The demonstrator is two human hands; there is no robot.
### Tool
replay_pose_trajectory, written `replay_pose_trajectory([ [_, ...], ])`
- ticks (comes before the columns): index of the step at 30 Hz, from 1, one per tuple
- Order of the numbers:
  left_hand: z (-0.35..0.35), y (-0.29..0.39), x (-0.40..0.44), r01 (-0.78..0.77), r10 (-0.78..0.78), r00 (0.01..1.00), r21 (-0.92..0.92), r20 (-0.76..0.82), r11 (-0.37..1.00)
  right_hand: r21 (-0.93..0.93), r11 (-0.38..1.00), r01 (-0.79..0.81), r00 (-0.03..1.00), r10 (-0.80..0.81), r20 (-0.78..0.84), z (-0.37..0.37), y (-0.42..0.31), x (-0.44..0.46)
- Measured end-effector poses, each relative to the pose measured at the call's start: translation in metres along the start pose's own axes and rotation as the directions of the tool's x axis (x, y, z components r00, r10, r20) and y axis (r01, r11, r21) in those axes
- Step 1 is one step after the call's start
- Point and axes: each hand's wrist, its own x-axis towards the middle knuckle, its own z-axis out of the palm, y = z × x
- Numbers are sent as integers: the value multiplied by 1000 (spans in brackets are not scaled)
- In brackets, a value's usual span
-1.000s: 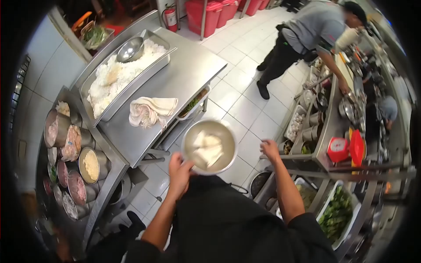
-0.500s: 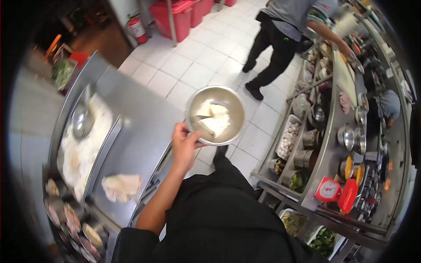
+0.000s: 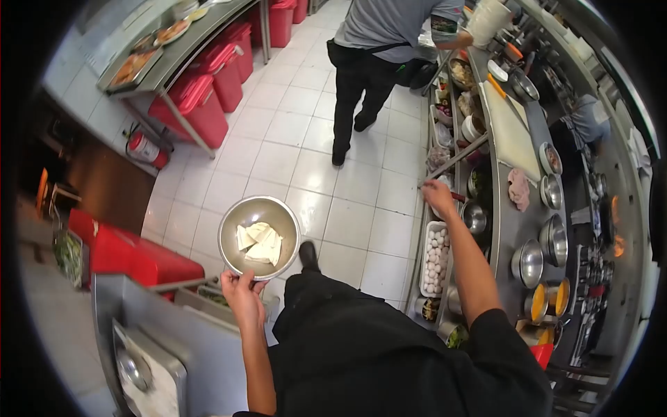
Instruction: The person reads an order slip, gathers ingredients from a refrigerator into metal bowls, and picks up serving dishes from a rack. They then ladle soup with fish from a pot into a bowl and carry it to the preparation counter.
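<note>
1. Low left: bench (image 3: 215,347) with a pan (image 3: 163,342) of white food and a metal scoop (image 3: 135,367) in it. It has dropped to the corner of the view as the camera has swung and moved on. The cloth that lay beside the pan is now out of sight.
2. Upper left: extinguisher (image 3: 145,150) on the floor, red bins (image 3: 194,111) under a second bench (image 3: 163,66). More of this side has come into view.
3. Left hand (image 3: 244,300): fingers holding the near rim of the bowl (image 3: 284,219), thumb over the edge. The bowl is about level above the floor (image 3: 271,163), clear of both benches. White pieces (image 3: 260,243) lie together inside. The hold carries on across the move; reads as a one-handed carry, contents staying in.
4. Top centre: co-worker (image 3: 389,24), back turned, nearer the middle of the view than before.
5. Right hand (image 3: 438,197): back in view after dropping out. Fingers loosely parted, nothing seen in them. Near the shelf rail; cannot tell if touching. It takes no part in the bowl's support.
6. Right: tray of eggs (image 3: 435,260) just below that hand; then the long bench (image 3: 506,229) with cutting board (image 3: 511,135), pink meat (image 3: 517,189) and metal bowls (image 3: 528,264).
</note>
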Motion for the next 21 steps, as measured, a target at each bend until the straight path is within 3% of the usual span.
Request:
replay_pose_trajectory([
  [3,44,5,44,17,-19,997,34,75,999,-43,999,23,1000,-22,9,16,-26,52],
  [6,99,7,92,42,-52,985,63,165,997,-155,985,71,997,-68,20,23,35,89],
  [8,144,9,121,78,-107,960,119,259,990,-244,964,-109,994,112,0,14,45,63],
  [9,167,12,134,94,-139,943,160,302,983,-200,952,-230,970,241,29,12,68,54],
  [11,213,14,162,98,-190,894,239,405,966,-166,922,-349,937,338,-92,10,91,6],
  [14,293,19,194,95,-272,812,343,516,934,-570,748,-340,897,440,42,26,196,-76],
  [15,316,17,204,98,-295,780,358,552,929,-312,581,-752,629,774,-75,29,153,-101],
  [16,343,12,213,89,-312,753,379,580,921,-770,627,-118,808,511,293,37,219,-136],
  [17,370,6,221,80,-327,726,399,605,914,-543,646,-536,653,725,218,46,206,-142],
  [18,398,-2,229,75,-339,705,410,623,909,-2,432,-902,429,895,118,55,192,-149],
  [19,426,-10,237,70,-350,684,421,640,904,394,167,-904,189,982,17,63,170,-154],
  [21,472,-24,248,67,-386,648,456,656,888,468,116,-876,147,989,29,70,181,-129],
])
